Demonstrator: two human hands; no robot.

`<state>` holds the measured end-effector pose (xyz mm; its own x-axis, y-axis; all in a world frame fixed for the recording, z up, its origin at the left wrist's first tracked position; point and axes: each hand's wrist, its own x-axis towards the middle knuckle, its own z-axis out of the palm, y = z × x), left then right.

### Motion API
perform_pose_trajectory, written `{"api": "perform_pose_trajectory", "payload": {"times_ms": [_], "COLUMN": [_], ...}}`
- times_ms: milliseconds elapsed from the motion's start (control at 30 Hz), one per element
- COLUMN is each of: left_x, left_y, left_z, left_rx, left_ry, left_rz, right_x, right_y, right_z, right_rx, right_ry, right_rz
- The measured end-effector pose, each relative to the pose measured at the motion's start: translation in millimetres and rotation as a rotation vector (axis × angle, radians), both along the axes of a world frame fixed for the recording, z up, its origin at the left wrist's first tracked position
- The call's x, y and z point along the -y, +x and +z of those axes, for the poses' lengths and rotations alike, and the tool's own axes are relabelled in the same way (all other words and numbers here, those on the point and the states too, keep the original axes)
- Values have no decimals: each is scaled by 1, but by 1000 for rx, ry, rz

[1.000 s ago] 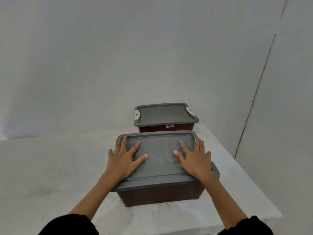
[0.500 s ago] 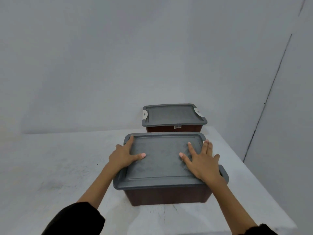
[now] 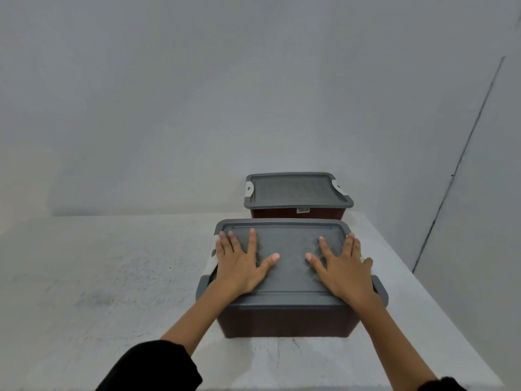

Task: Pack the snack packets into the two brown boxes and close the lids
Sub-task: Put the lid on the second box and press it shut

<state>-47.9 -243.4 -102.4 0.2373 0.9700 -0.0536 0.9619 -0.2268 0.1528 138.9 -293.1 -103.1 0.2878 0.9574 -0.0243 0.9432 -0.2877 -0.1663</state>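
My left hand (image 3: 241, 263) had slid out toward the lid's nine o'clock edge, fingers spread wide and flat again after curling a moment earlier; my right hand (image 3: 342, 268) stayed splayed at three o'clock. Both pressed the grey lid (image 3: 284, 258) onto the near brown box (image 3: 287, 321). At twelve o'clock the far box (image 3: 298, 213) sat lidded, so I judged packing nearly finished.
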Motion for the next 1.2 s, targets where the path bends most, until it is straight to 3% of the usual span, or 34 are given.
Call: {"api": "perform_pose_trajectory", "payload": {"times_ms": [200,300,367,467,533,667,867,1200], "left_x": [1,0,-4,-18,-25,-23,-23,-27], "left_y": [-1,-12,-25,-44,-52,-52,-58,-108], "left_z": [-2,6,12,11,7,5,3,3], "left_rx": [43,357,566,384,312,487,704,780], "left_ry": [-26,-84,2,205,115,-140,-193,-219], "left_rz": [-66,-120,-90,-20,42,61,41,36], "right_x": [-2,2,2,-9,-16,-23,-28,-24], "right_y": [3,20,36,58,64,61,61,12], "right_z": [1,8,15,19,16,7,1,-1], "right_rx": [-14,-105,-244,-533,-662,-867,-823,-757], "right_ry": [12,-15,-7,36,68,80,57,77], "right_rz": [26,95,139,128,104,120,119,119]}}
